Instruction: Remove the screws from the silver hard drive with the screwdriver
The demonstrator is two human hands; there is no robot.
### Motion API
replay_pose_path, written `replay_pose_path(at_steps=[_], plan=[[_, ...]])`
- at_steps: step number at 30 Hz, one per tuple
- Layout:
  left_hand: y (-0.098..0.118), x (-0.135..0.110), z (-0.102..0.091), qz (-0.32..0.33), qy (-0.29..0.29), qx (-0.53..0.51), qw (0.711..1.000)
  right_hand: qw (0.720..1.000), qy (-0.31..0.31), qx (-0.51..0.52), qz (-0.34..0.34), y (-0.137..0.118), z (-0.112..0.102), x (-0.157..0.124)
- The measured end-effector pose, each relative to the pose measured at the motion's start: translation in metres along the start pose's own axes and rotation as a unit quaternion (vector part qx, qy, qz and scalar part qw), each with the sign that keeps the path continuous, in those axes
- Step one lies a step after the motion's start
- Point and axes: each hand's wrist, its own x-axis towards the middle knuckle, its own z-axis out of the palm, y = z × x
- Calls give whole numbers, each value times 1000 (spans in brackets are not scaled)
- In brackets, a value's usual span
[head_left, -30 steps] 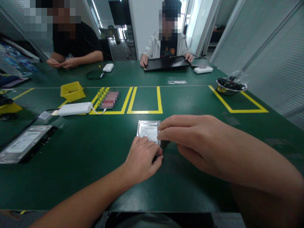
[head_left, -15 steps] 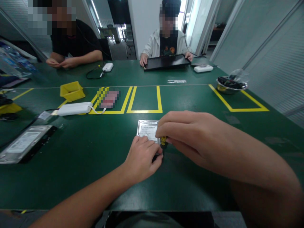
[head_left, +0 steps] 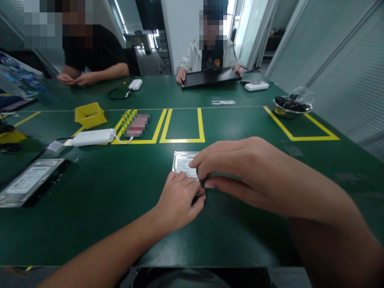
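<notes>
A silver hard drive (head_left: 182,161) with a white label lies on the green table in front of me. My left hand (head_left: 180,198) is closed on its near end, thumb and fingers at the lower right corner. Above the drive's right edge, my right hand (head_left: 240,166) pinches the short black-and-yellow handle of a screwdriver (head_left: 203,182) between thumb and fingers. The handle stands roughly upright beside my left fingertips. Its tip is hidden, so I cannot tell whether it touches a screw.
At the left lies a larger hard drive (head_left: 30,180). A white power bank (head_left: 93,137) and a yellow bin (head_left: 90,115) stand beyond it. A metal bowl (head_left: 289,110) of dark items sits far right. Across the table, one person holds a black panel (head_left: 211,78); another rests their arms there.
My right fingers have shifted on the screwdriver handle, the index finger reaching further left and the thumb lower, covering more of it. My left hand and the hard drive stay in place.
</notes>
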Motion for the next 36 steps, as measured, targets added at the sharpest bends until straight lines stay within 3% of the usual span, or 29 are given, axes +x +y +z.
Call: replay_pose_path(at_steps=[6,17,29,36], plan=[[1,1,-2,-4,-11,-9,1000,1000,14,8,4,2,2,1],[1,0,-3,-10,-20,-10,1000,998,-34,56,-15,6,-7,0],[2,0,-4,-7,-10,-13,1000,995,-33,86,-26,11,-11,2],[2,0,-4,-7,-10,-19,1000,999,-20,35,-13,8,-11,-1]])
